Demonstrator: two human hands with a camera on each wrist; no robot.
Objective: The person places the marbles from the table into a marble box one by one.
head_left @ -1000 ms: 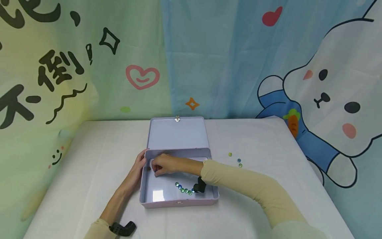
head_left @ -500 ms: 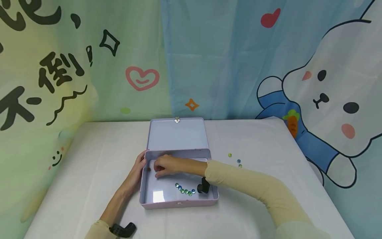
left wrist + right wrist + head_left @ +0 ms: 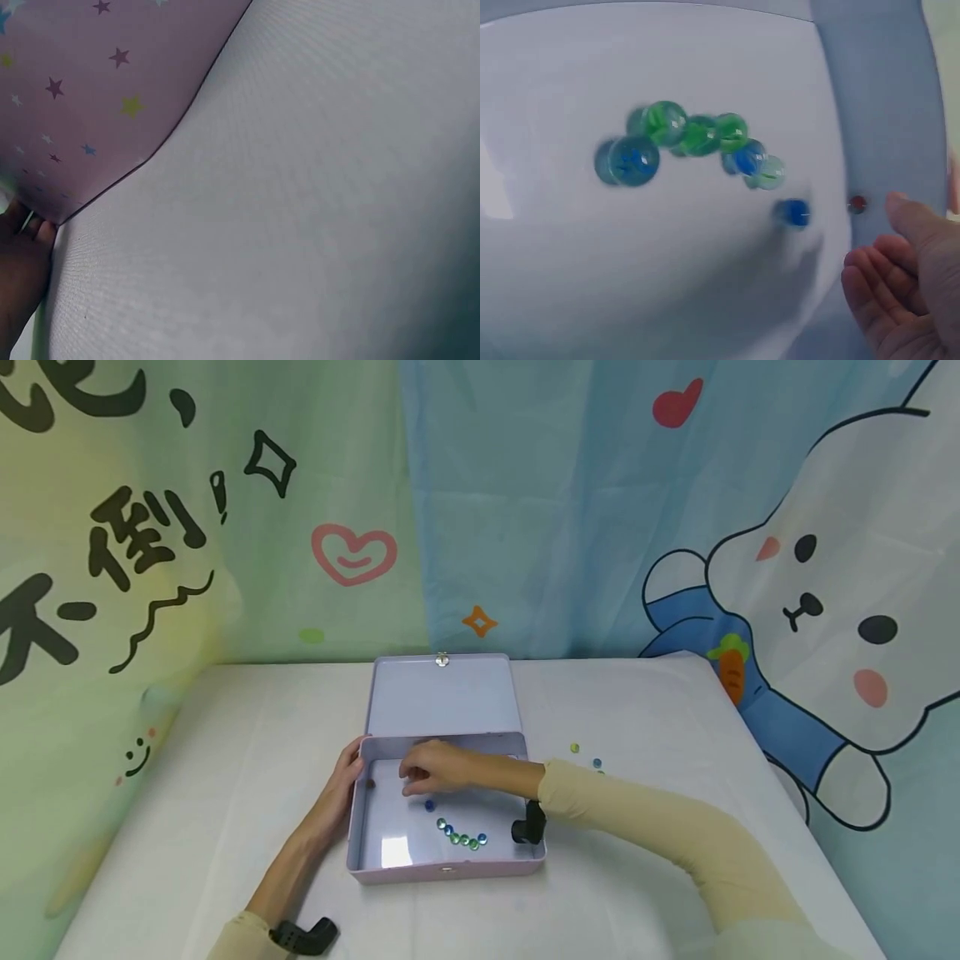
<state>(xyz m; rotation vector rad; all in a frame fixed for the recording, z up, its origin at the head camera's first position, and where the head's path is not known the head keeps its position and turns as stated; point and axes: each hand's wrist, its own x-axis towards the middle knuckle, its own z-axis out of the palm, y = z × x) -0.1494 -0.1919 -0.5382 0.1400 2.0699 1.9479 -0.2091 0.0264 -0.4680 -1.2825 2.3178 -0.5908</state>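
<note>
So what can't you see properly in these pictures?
Head view: the right sleeve hides most of one marble.
Left wrist view: the left edge cuts off part of the left hand; the top and left edges cut off the box.
Right wrist view: the red speck is too small to name.

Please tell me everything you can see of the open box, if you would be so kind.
The box is rectangular and looks like painted metal: pinkish outside with coloured stars, pale and glossy inside. It rests upright on the white-covered table, its lid folded back on the far side, with a shiny clasp at the lid's far edge. Green and blue marbles lie inside. The left hand touches its left side; the right hand is over its interior.
</note>
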